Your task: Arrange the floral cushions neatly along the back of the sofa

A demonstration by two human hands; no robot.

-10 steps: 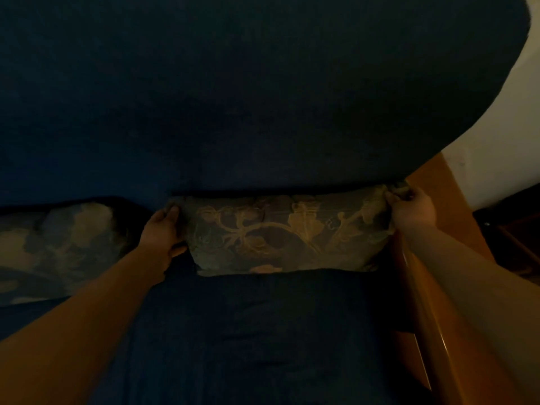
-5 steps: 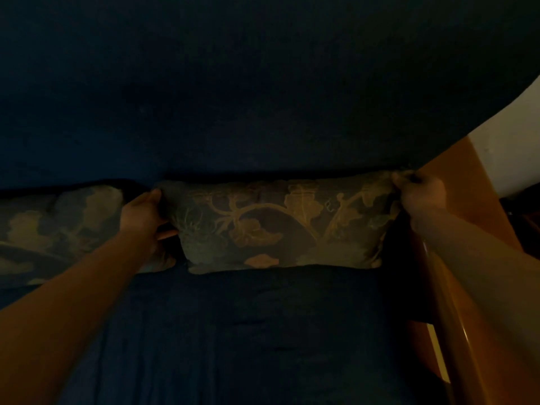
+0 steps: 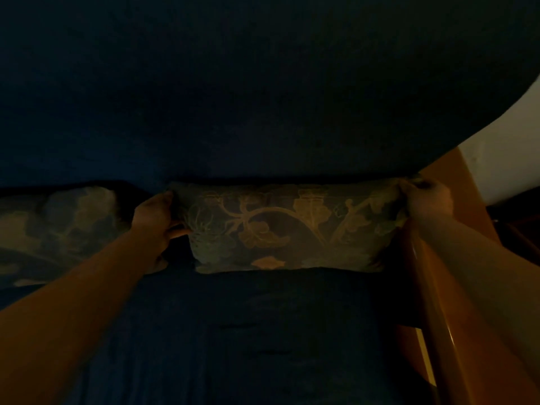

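A floral cushion (image 3: pixel 287 226) with pale vine and leaf patterns stands upright on the dark blue sofa seat (image 3: pixel 248 331), pressed against the sofa back (image 3: pixel 233 97). My left hand (image 3: pixel 156 220) grips its left edge. Its upper right corner is pinched in my right hand (image 3: pixel 428 200). A second floral cushion (image 3: pixel 58 229) leans against the back at the far left, partly behind my left forearm. The scene is very dim.
A glossy wooden armrest (image 3: pixel 455 331) runs along the sofa's right side, under my right forearm. Beyond it a pale wall (image 3: pixel 502 153) shows at the upper right, with dark furniture (image 3: pixel 523 226) below it.
Both hands keep hold of the cushion. It now stands a little taller and more square against the sofa back, and the view has shifted slightly.
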